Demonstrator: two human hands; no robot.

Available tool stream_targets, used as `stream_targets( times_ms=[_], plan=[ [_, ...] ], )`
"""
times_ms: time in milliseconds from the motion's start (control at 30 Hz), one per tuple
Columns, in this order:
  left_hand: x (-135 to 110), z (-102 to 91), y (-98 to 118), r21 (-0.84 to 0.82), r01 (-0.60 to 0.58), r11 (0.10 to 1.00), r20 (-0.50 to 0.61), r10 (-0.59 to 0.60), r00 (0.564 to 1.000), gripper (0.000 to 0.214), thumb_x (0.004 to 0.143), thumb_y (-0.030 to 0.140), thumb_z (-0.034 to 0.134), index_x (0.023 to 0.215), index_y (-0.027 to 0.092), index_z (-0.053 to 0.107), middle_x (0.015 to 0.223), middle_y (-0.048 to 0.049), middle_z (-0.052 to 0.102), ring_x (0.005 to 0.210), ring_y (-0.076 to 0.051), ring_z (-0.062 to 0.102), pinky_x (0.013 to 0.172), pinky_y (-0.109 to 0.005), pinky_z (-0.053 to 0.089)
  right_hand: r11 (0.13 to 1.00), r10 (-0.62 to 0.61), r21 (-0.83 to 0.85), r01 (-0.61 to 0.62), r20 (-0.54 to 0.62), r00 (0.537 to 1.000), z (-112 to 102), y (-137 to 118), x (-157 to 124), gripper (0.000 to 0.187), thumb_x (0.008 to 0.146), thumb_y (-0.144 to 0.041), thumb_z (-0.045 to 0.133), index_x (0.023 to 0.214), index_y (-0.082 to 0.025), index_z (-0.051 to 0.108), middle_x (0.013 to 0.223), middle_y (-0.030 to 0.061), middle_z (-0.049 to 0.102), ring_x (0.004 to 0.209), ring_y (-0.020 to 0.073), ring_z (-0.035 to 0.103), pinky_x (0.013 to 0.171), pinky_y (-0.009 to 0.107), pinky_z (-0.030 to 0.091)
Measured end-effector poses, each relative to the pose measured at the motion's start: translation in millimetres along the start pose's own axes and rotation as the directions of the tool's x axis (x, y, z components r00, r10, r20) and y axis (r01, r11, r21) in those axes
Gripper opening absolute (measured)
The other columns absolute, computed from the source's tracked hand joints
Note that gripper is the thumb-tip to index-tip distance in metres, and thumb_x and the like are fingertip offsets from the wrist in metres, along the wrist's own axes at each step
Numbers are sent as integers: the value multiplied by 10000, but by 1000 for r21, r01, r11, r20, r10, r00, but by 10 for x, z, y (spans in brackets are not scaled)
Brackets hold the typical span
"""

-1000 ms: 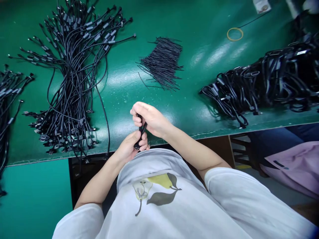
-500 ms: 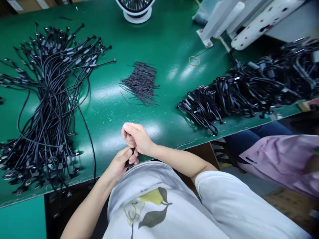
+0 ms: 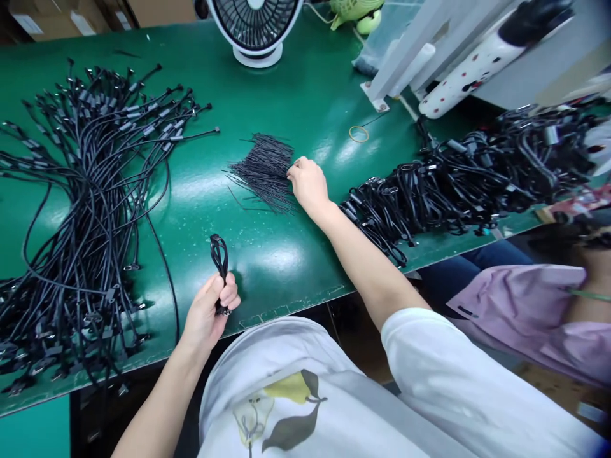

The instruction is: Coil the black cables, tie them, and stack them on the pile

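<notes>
I am gripping a folded cable [image 3: 219,257] in my left hand [image 3: 210,312], nearer to me than the tie pile [image 3: 265,168] and a little to its left, just over the near edge of the green counter [image 3: 296,254]. My left fingers [image 3: 230,298] are clamping tight round the lower end of the cable, so its looped top is standing upright above my fist and its plug end is poking out underneath.

My right hand [image 3: 309,183] is stretching out to the tie pile and resting against its right edge, palm down. The right fingers [image 3: 294,170] are curling onto the thin black ties there and touching them. I cannot tell whether they are pinching one or only lying on the strands.

The tie pile itself is lying in the middle of the counter, its strands running roughly the same way. Well to the left of the tie pile, loose cables [image 3: 90,191] are sprawling in a wide heap, many plugs pointing outward. To the right of the tie pile, just beyond my right wrist, bundled cables [image 3: 468,172] are lying heaped in a long row.

Behind the tie pile, at the far edge, a white fan [image 3: 255,28] is standing upright. A yellow rubber band [image 3: 358,133] is lying flat behind and to the right of the tie pile, apart from it. Far to the right of the tie pile, past the counter edge, another person in a pink top [image 3: 515,312] is sitting.
</notes>
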State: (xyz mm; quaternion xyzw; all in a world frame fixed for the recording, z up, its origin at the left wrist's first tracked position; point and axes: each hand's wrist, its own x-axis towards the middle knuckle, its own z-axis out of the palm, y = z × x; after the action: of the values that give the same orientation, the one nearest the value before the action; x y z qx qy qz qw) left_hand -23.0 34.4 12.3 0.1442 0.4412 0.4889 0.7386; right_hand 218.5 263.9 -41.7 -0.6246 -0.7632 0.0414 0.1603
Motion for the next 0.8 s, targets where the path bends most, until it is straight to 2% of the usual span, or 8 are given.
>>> stream_targets(
  times_ms=[267, 367, 467, 533, 567, 667, 733, 800],
  plan=[
    [-21, -10, 0, -21, -31, 999, 26, 31, 999, 309, 761, 343, 779, 945, 116, 679, 574, 66, 346, 498, -46, 292, 465, -161, 283, 1000, -19, -5, 19, -133, 991, -373, -115, -215, 298, 982, -232, 364, 1002, -148, 650, 1025, 145, 633, 946, 262, 544, 832, 397, 401],
    [-34, 88, 23, -56, -62, 997, 60, 65, 996, 389, 748, 331, 793, 1065, 152, 654, 572, 74, 356, 489, -51, 285, 464, -164, 287, 975, -54, 204, 83, -144, 988, -475, -423, -508, 252, 980, -256, 416, 969, -154, 646, 969, 118, 651, 915, 227, 571, 839, 357, 412],
    [-6, 169, 23, -39, -94, 995, 62, 96, 993, 442, 767, 348, 778, 1145, 173, 630, 579, 77, 361, 489, -55, 280, 478, -172, 294, 806, -266, 538, 245, -41, 963, -481, -844, -978, 206, 961, -271, 485, 891, -168, 650, 902, 62, 670, 846, 162, 591, 804, 283, 426],
    [37, 166, 2, 15, -146, 989, 30, 146, 989, 410, 793, 365, 750, 1133, 162, 643, 593, 67, 379, 505, -62, 295, 494, -183, 301, 712, -413, 626, 320, 5, 911, -468, -1072, -1272, 213, 965, -267, 475, 887, -172, 649, 848, 38, 660, 778, 133, 575, 750, 257, 418],
    [59, 144, -12, 60, -183, 981, 13, 182, 983, 380, 806, 375, 732, 1105, 153, 658, 600, 61, 390, 515, -68, 305, 500, -191, 303, 709, -463, 602, 366, 5, 887, -465, -1152, -1377, 231, 973, -262, 454, 886, -171, 648, 817, 35, 646, 749, 129, 557, 729, 258, 407],
    [105, 37, -52, 304, -295, 906, -27, 318, 948, 285, 852, 374, 658, 1033, 158, 698, 631, 35, 455, 549, -96, 359, 529, -220, 319, 750, -583, 370, 548, -21, 812, -479, -1276, -1479, 308, 996, -240, 379, 848, -167, 639, 747, 45, 607, 713, 146, 513, 705, 297, 371],
    [112, -36, -56, 515, -353, 781, -18, 422, 907, 199, 856, 304, 636, 987, 182, 722, 678, 11, 527, 632, -131, 448, 603, -236, 365, 685, -699, 262, 680, -29, 715, -503, -1299, -1411, 328, 999, -202, 340, 877, -171, 643, 834, 73, 642, 794, 170, 536, 740, 330, 376],
    [109, -95, -37, 659, -375, 652, 17, 486, 874, 118, 818, 211, 646, 895, 199, 735, 729, -7, 585, 757, -171, 516, 702, -248, 394, 553, -812, 247, 795, -54, 581, -532, -1302, -1316, 324, 991, -148, 323, 958, -176, 644, 1035, 97, 662, 953, 190, 557, 807, 356, 397]
  ],
)
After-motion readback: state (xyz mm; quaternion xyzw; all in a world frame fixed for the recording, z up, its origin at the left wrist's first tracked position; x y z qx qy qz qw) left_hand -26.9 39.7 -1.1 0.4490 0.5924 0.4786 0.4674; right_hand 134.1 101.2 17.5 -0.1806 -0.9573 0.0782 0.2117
